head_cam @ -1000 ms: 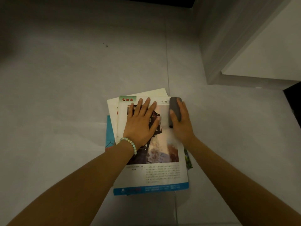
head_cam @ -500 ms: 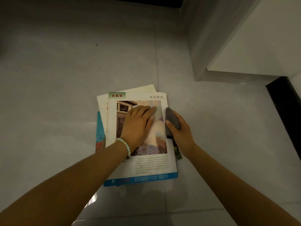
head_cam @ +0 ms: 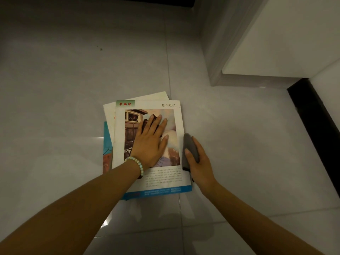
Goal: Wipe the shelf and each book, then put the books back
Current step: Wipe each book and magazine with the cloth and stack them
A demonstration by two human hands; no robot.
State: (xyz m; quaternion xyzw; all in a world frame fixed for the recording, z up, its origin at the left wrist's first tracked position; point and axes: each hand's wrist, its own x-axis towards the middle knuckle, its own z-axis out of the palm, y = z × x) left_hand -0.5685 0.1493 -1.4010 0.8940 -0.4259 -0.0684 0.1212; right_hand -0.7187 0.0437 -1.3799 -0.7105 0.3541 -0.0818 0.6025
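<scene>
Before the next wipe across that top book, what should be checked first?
1. Left hand flat on the top book, pinning it: ok.
2. Right hand has a grip on the grey cloth: ok.
3. Cloth touching the cover: cannot tell; it sits at the right edge.
4. Pile squared up: not ok; the white book and teal book underneath stick out leftward.
5. Cover already clean: cannot tell.

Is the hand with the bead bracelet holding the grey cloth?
No, the left hand with the bracelet lies flat on the top book, while the right hand grips the grey cloth at the book's edge.
</scene>
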